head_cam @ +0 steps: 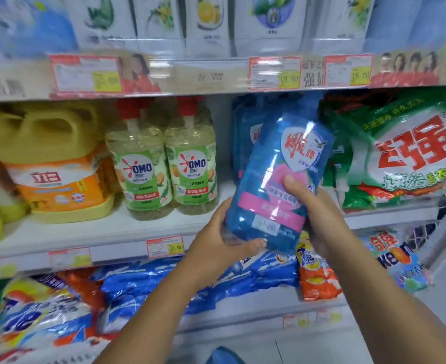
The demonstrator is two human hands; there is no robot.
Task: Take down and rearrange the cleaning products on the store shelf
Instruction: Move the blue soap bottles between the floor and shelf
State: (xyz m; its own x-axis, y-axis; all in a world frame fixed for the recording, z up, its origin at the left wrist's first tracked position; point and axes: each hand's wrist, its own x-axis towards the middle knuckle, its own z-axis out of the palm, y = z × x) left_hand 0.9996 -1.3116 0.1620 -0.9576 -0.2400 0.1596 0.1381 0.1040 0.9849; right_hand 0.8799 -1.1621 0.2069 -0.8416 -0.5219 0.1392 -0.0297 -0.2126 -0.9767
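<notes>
A blue detergent pouch (277,164) with a pink label and a red-and-white logo is held tilted in front of the middle shelf (98,229). My left hand (222,240) grips its lower left corner from below. My right hand (311,203) holds its right side, thumb on the pink label. Behind the pouch, more blue pouches (245,137) of the same kind stand on the shelf.
Two OMO bottles (164,164) and a yellow-orange jug (56,164) stand to the left. A large green detergent bag (400,153) leans at right. Blue, orange and white powder bags (148,287) fill the lower shelf. White refill packs (208,24) line the top shelf.
</notes>
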